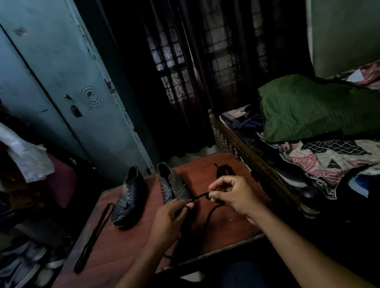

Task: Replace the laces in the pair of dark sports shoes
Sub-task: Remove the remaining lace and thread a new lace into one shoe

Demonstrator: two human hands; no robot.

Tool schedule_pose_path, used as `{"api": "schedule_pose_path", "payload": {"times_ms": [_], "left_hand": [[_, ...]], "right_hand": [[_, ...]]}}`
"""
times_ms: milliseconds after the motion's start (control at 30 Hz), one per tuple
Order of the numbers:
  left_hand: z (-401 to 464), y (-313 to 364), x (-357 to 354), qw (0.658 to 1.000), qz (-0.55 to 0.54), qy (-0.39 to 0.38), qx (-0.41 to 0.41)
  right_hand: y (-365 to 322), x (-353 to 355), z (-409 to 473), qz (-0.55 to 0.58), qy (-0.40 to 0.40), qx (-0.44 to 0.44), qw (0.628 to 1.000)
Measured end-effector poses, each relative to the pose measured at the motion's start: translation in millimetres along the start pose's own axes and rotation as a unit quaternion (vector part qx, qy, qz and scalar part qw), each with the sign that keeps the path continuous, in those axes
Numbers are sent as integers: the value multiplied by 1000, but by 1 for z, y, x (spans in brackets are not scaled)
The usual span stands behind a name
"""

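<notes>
At the far left stood a blue-grey metal cupboard, and below it pale shoes lay heaped on the floor. On the reddish-brown table, a loose dark lace stretched along the left edge. Just beside it sat the left dark shoe, its eyelets bare, and a little further right the second dark shoe, also without lacing. The person's left hand pinched one end of a black lace between thumb and fingertips, in front of the second shoe. The right hand pinched the same lace higher up, fingers curled round it, while the slack dropped toward the table's near edge. Behind that hand another black lace lay bunched on the table. At the right was a bed with a patterned cover and a green cloth.
</notes>
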State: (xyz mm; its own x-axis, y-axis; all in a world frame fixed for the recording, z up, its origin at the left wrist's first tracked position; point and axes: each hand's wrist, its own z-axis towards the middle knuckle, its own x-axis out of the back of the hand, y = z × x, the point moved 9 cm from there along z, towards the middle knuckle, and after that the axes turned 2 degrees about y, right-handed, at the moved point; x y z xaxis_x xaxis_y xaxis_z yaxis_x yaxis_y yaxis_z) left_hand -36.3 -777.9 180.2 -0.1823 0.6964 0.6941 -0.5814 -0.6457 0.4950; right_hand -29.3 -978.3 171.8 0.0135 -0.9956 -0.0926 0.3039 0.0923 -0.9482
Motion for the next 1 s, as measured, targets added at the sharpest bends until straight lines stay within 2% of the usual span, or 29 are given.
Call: {"api": "schedule_pose_path", "payload": {"times_ms": [500, 567, 667, 767, 867, 933, 967, 1000], "left_hand": [[-5, 1, -3, 999, 3, -39, 28], [-5, 1, -4, 996, 26, -80, 29], [-7, 6, -2, 977, 72, -200, 13], [-12, 3, 0, 937, 68, -340, 44], [-16, 1, 6, 887, 115, -441, 76], [-16, 5, 9, 860, 175, -472, 81], [-13, 8, 9, 860, 189, -469, 73], [-7, 16, 8, 875, 175, -448, 60]], "right_hand": [[4, 1, -3, -41, 8, -19, 999], [2, 1, -3, -31, 15, -19, 999], [-1, 3, -3, -24, 24, -20, 999], [-6, 1, -4, -23, 23, -20, 999], [-8, -3, -4, -26, 21, -17, 999], [-9, -6, -4, -33, 22, -14, 999], [-9, -7, -4, -31, 22, -16, 999], [-8, -9, -4, -27, 21, -18, 999]]}}
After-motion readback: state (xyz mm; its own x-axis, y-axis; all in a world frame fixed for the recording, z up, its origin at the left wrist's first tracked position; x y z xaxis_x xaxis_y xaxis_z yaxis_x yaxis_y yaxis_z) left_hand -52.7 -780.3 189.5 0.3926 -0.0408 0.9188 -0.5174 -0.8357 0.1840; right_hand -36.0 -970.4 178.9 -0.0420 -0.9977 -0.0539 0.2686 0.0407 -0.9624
